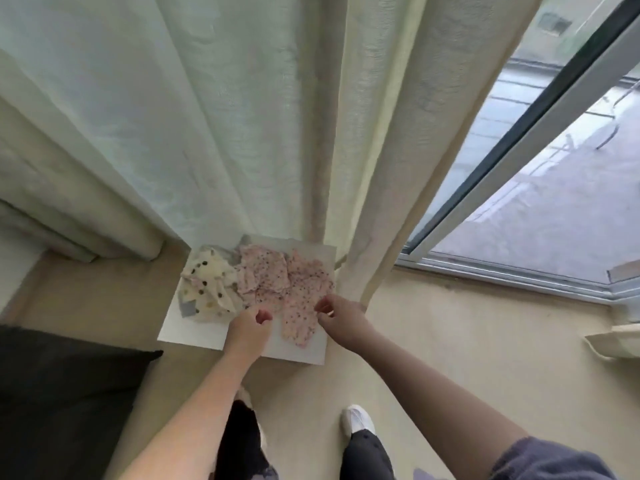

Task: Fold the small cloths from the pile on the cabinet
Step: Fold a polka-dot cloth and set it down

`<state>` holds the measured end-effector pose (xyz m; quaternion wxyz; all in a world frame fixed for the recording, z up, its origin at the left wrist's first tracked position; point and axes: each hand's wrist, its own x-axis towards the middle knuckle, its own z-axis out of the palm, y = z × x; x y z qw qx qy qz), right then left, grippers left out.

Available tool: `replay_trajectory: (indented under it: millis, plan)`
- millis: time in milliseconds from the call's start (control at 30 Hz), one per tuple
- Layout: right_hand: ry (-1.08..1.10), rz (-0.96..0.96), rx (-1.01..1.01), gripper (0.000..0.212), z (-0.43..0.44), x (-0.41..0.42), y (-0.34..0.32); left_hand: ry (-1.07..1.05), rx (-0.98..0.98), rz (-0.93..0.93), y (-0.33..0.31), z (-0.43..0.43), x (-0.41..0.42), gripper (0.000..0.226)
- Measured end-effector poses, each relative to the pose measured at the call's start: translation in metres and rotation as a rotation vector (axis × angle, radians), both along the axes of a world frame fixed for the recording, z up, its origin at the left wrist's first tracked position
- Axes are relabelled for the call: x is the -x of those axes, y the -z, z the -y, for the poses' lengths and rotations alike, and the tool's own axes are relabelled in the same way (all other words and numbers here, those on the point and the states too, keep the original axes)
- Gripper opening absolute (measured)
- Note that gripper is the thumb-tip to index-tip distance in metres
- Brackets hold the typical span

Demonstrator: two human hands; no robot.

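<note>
The pink cloth (pixel 300 308) is laid flat on the cabinet (pixel 194 331), with the pile (pixel 211 285) at its 10 o'clock. The left hand (pixel 250 329) and right hand (pixel 341 317) are curled at its side edges (a pinch cannot be confirmed). If only one edge is caught, a skewed fold is likely, and the touching pile may be dragged.

Three small cloths lie on the white cabinet (pixel 194 332): a cream dotted cloth (pixel 209 282) at its left, a pink speckled cloth (pixel 263 275) in its middle, and a longer pink cloth (pixel 299 320) toward its right front. Over the cabinet's front edge, the left grip (pixel 249 325) and right grip (pixel 341 317) flank the longer pink cloth, fingers curled at its edges; whether they pinch it is unclear.
</note>
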<state>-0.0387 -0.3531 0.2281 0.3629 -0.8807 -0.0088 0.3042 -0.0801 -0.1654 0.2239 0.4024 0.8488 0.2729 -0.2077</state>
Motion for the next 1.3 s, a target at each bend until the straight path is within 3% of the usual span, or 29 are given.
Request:
replay_trajectory:
  millis: [233,400,500,633,800,867,967,1067,1100,1200,1300]
  plan:
    - [0.034,-0.056,0.005,0.024,-0.135,-0.028,0.106,-0.019,-0.225,0.014,0.104,-0.129,-0.062,0.007]
    - [0.061,-0.011,-0.08,0.024,-0.195,-0.04,0.182,-0.109,-0.265,0.085,0.173,-0.166,-0.084,0.049]
    - [0.133,0.065,-0.185,0.019,-0.21,-0.051,0.215,-0.163,-0.233,0.237,0.189,-0.17,-0.086,0.032]
    - [0.337,0.104,-0.529,0.025,-0.212,-0.065,0.224,-0.173,0.031,0.684,0.178,-0.164,-0.084,0.017]
    - [0.176,0.159,-0.717,0.067,-0.2,-0.077,0.233,-0.136,0.404,0.803,0.185,-0.146,-0.11,0.019]
    - [0.119,0.249,-0.732,0.074,-0.191,-0.08,0.24,-0.102,0.503,0.866,0.19,-0.134,-0.115,0.021]
    - [0.16,0.39,-0.708,0.066,-0.176,-0.085,0.247,-0.005,0.631,0.934,0.2,-0.121,-0.109,0.022]
    - [0.204,0.628,-0.606,0.022,-0.162,-0.085,0.256,0.043,0.739,0.937,0.209,-0.11,-0.098,0.024]
    - [0.233,0.695,-0.584,0.016,-0.158,-0.083,0.258,0.044,0.753,0.938,0.209,-0.107,-0.094,0.026]
    - [0.265,0.796,-0.657,0.018,-0.147,-0.077,0.261,0.036,0.791,0.938,0.206,-0.107,-0.084,0.03]
    - [0.078,0.808,-0.624,0.042,-0.146,-0.071,0.257,0.088,0.865,0.907,0.198,-0.111,-0.077,0.029]
